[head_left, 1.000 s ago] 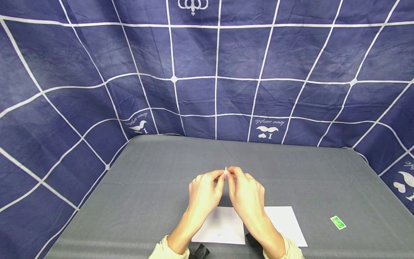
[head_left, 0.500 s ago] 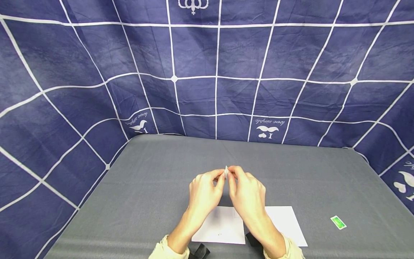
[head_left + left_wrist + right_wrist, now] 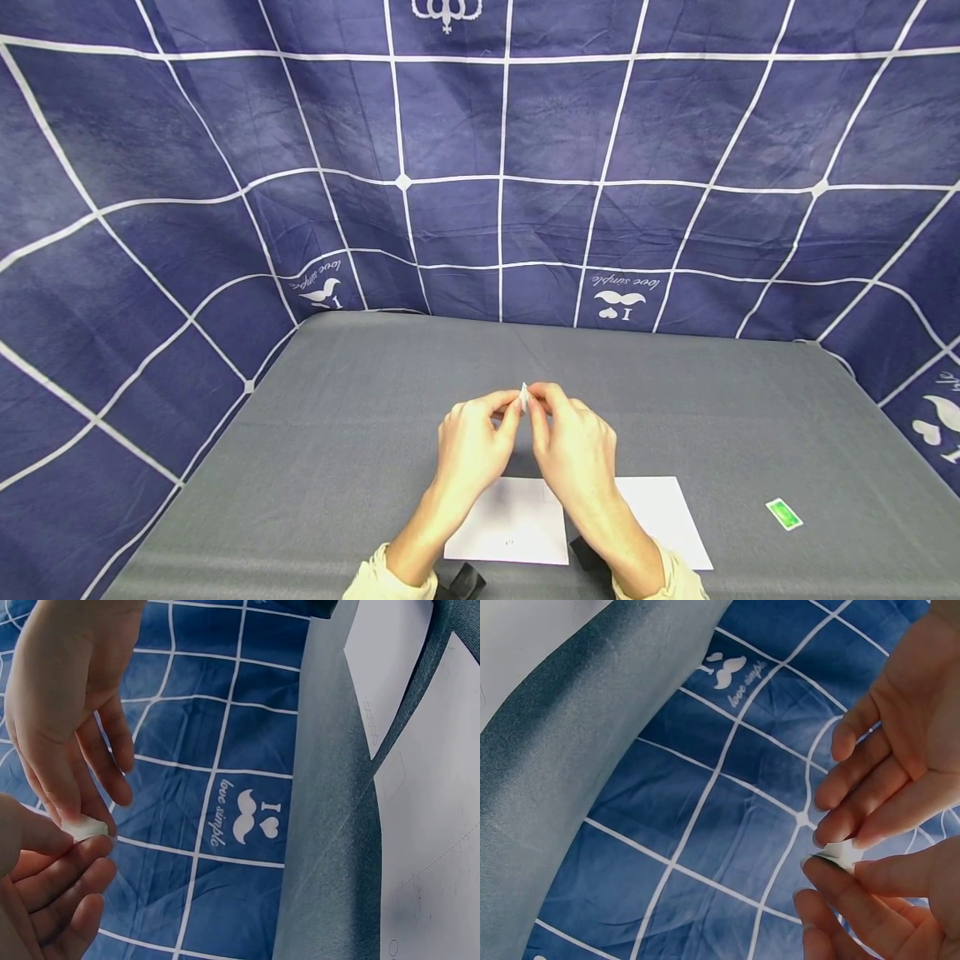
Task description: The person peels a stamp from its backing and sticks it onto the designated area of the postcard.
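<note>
In the head view, the small white piece (image 3: 523,397), perhaps of paper, is held in the air over the table (image 3: 337,467), between its left and right edges. The left hand (image 3: 472,437) pinches it from one side and the right hand (image 3: 577,442) from the other. I judge that it could tear or crease if the two hands pull unevenly. If it slips, it could fall on the table, beyond the left sheet (image 3: 510,529) and the right sheet (image 3: 660,521), which lie toward the near edge. The green card (image 3: 784,514), closer to the right edge, seems safe from this. Both forearms come from the near edge and lean toward each other.

In the left wrist view, the left thumb and forefinger grip the piece, while the right hand reaches down to it from above. Little of it is free, so a finger could cover the part that is needed.

In the right wrist view, a dark green edge shows beside the white; careless pressure could bend it. The fingertips of both hands almost meet there, with the other fingers loosely bent.
</note>
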The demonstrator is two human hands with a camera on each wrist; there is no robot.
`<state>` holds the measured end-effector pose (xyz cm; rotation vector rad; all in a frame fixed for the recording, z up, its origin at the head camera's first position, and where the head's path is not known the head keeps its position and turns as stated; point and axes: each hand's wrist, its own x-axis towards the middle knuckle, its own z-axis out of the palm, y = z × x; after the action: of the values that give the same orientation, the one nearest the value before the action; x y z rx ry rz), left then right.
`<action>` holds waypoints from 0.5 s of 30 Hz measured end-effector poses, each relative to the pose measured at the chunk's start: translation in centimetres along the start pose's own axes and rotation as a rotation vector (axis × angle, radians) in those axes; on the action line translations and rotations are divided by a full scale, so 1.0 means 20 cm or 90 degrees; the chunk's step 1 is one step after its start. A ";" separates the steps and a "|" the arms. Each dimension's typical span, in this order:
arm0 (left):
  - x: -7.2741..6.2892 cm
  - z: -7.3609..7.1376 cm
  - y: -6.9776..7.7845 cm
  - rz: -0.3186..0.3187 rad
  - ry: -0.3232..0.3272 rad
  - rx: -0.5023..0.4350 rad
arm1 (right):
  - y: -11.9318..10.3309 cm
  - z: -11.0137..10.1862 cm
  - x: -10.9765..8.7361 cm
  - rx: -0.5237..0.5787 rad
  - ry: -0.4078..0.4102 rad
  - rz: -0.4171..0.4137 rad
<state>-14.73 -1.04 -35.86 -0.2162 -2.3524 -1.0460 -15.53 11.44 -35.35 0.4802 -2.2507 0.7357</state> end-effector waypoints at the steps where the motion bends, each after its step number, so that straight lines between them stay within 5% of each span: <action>1: 0.00 0.00 0.00 -0.003 -0.002 -0.002 | 0.00 0.00 0.00 0.001 -0.001 0.000; 15: 0.00 -0.01 0.00 -0.013 -0.008 -0.018 | 0.00 -0.01 0.00 0.018 -0.022 0.016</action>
<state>-14.74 -1.15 -35.80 -0.2100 -2.3565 -1.0901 -15.40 11.56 -35.12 0.4828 -2.2849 0.7789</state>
